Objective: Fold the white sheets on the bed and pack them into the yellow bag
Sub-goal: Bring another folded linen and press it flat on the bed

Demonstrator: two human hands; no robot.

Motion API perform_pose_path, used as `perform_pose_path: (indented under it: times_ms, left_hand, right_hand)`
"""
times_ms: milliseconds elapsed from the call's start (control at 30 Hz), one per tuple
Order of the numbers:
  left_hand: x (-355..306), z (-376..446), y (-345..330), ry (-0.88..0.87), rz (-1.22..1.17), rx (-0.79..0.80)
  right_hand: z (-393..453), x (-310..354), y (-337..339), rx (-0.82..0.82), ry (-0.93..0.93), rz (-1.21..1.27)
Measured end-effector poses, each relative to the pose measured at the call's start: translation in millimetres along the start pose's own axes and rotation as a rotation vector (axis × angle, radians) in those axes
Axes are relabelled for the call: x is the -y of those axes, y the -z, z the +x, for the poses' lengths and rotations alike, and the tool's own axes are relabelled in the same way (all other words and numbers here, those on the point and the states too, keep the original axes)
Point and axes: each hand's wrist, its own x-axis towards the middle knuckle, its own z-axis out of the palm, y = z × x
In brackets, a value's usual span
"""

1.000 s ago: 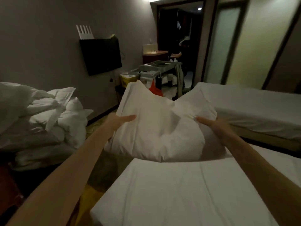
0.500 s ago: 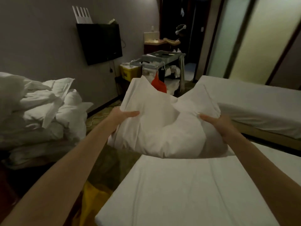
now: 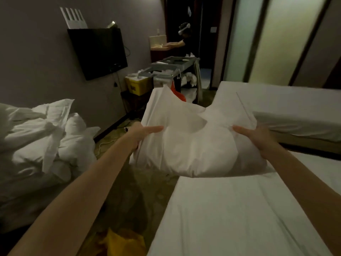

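White cloth, soft and bulky, fills the space between your two hands: the bundle [image 3: 195,145] is held up in the air over the far end of the bed [image 3: 239,215], not resting on it. Your left hand [image 3: 142,133] grips the left edge, with the thumb lying straight across the top and the other fingers hidden under the cloth; your right hand [image 3: 258,135] grips the right edge in the same way. So both hands pinch the bundle between thumb and fingers, and how far the lower fingers curl cannot be seen. Between the two grips the cloth swells downward, and beyond them two loose corners stand up with a deep notch in the middle. This looks like a fold that is not yet neat. To do the step well, I think you should keep both grips at the same height and pull gently apart, so the middle becomes flat before you bring the edges together. Watch the far corners, because they may fall open. The bag [image 3: 121,242] lies on the floor, below and behind your left grip, near your left forearm. Lower the bundle there only when it is compact enough to enter.
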Motion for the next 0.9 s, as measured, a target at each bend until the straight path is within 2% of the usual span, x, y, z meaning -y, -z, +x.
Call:
perform_pose_path:
  times_ms: [233,467,633,900]
  left_hand:
    - [-1.5,66.3,53.5,-0.035,0.078,0.081]
    - [18.9,92.7,58.9,0.02,0.078,0.191]
    - [43.9,89.8,60.4,0.055,0.045,0.232]
    - [78.1,85.1,84.4,0.134,0.047,0.127]
  right_hand:
    - [-6.4,-3.4,-74.6,-0.141,-0.02,0.044]
    - [-17.5,-9.0,-95.7,-0.214,-0.037,-0.004]
    - [-16.1,-22.1,-105.8,-0.182,-0.053,-0.046]
    - [-2.1,-38.1,-136.3,-0.103,-0.095,-0.127]
